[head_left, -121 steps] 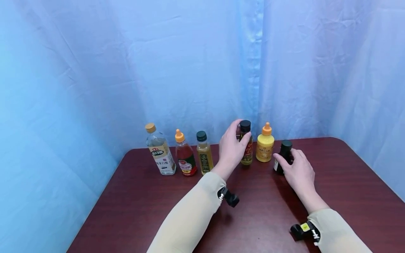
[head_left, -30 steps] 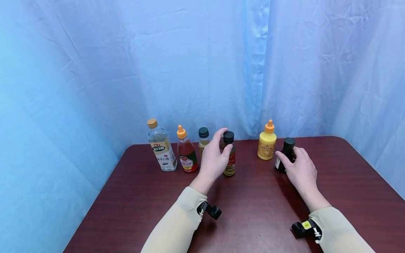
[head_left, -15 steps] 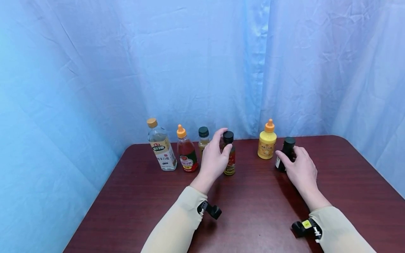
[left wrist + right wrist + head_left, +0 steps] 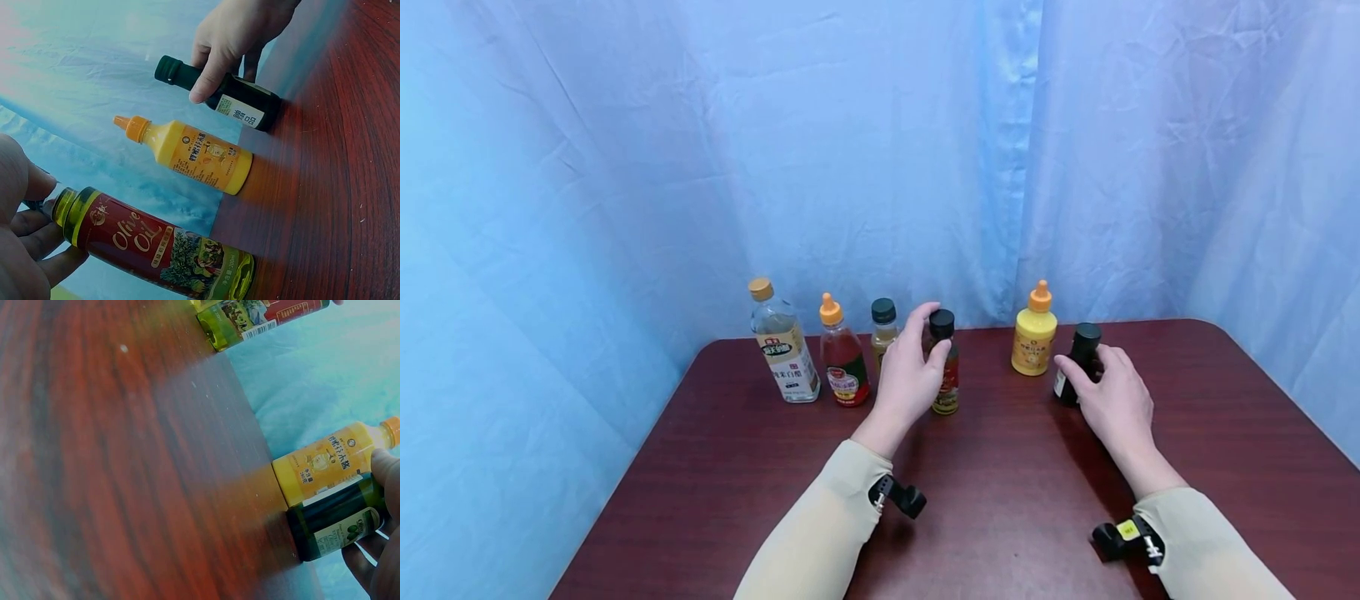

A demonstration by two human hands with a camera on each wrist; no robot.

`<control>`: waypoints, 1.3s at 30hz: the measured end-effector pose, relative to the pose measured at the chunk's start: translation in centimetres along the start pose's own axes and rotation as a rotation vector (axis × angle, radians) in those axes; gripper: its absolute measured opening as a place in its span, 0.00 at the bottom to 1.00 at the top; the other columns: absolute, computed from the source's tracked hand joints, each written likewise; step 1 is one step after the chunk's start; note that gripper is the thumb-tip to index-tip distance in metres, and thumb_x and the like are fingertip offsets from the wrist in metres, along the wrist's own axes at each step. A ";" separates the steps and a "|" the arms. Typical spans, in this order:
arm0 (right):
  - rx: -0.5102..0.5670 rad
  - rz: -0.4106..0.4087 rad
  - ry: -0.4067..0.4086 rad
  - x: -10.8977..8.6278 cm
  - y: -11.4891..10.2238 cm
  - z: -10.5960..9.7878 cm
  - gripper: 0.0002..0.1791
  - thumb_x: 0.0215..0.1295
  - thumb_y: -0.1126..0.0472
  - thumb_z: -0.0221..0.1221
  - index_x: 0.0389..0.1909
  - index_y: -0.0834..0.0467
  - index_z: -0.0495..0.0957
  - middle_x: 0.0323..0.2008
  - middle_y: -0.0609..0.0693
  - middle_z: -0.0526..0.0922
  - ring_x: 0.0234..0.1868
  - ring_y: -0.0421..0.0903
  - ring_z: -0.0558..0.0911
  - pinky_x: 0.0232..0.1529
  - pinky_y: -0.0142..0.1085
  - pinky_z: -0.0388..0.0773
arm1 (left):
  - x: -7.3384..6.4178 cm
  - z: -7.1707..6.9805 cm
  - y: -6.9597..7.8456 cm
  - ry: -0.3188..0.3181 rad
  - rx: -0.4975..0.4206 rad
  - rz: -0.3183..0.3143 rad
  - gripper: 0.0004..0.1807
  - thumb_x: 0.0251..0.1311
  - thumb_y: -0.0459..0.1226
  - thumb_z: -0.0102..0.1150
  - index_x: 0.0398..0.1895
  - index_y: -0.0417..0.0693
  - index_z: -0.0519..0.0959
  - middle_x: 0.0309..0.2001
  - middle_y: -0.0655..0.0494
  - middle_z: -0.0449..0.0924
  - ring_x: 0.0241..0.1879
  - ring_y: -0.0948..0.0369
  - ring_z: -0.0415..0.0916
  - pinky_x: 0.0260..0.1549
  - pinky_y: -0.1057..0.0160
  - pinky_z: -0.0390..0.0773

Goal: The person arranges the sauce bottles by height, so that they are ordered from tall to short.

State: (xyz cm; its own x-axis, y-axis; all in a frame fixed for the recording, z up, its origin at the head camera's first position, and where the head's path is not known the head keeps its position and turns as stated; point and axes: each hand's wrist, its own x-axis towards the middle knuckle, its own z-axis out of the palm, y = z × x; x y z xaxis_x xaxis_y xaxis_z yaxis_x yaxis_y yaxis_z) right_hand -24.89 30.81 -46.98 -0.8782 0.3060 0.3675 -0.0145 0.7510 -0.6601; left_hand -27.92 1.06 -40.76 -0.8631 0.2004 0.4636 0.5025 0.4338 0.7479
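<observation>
- Landmark: yellow bottle (image 4: 1033, 343), upright, between left hand (image 4: 910, 367) and right hand (image 4: 1116, 404), nearer the latter.
- Left of yellow bottle, apart from it: olive oil bottle (image 4: 156, 244), long axis vertical, gripped round the neck by left hand.
- Right of yellow bottle, just beside: dark green bottle (image 4: 1081, 350), upright, gripped below the cap by right hand.
- Both forearms (image 4: 820, 525) slanting inward, toward yellow bottle.

From here the bench (image 4: 985, 500) looks like smooth, grained wood, softly glossy. The curtain (image 4: 865, 167) is creased, satiny cloth. The yellow bottle (image 4: 1033, 342) looks like smooth plastic, the olive oil bottle (image 4: 156, 242) and dark green bottle (image 4: 242, 111) shiny and glassy, the sleeve (image 4: 816, 525) matt cloth.
</observation>
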 end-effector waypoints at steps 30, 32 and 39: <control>0.000 -0.002 0.003 -0.1 0.0 0.0 0.35 0.82 0.36 0.60 0.62 0.67 0.79 0.59 0.67 0.79 0.55 0.68 0.81 0.49 0.69 0.77 | 0.1 0.2 0.3 -0.039 0.040 -0.008 0.31 0.84 0.35 0.58 0.84 0.57 0.64 0.77 0.50 0.73 0.73 0.53 0.75 0.70 0.45 0.77; 0.001 -0.004 0.003 -0.1 0.0 0.0 0.35 0.82 0.36 0.60 0.62 0.67 0.79 0.58 0.67 0.79 0.56 0.68 0.81 0.49 0.69 0.77 | 0.1 0.2 0.4 -0.036 0.039 -0.010 0.31 0.84 0.35 0.58 0.85 0.57 0.64 0.77 0.50 0.73 0.74 0.53 0.74 0.71 0.45 0.76; -0.004 -0.007 0.011 0.0 0.0 0.0 0.34 0.82 0.37 0.60 0.61 0.67 0.79 0.57 0.66 0.79 0.54 0.68 0.81 0.49 0.69 0.77 | 0.1 0.1 0.5 -0.030 0.046 0.003 0.31 0.84 0.35 0.57 0.85 0.56 0.64 0.76 0.49 0.73 0.74 0.52 0.74 0.72 0.44 0.75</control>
State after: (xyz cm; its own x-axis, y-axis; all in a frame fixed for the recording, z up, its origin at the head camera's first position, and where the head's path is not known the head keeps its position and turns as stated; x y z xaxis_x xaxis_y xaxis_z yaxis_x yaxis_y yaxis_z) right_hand -24.89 30.79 -47.04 -0.8726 0.3071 0.3797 -0.0191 0.7555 -0.6549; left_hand -27.76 1.38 -40.45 -0.8628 0.2276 0.4513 0.5031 0.4732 0.7232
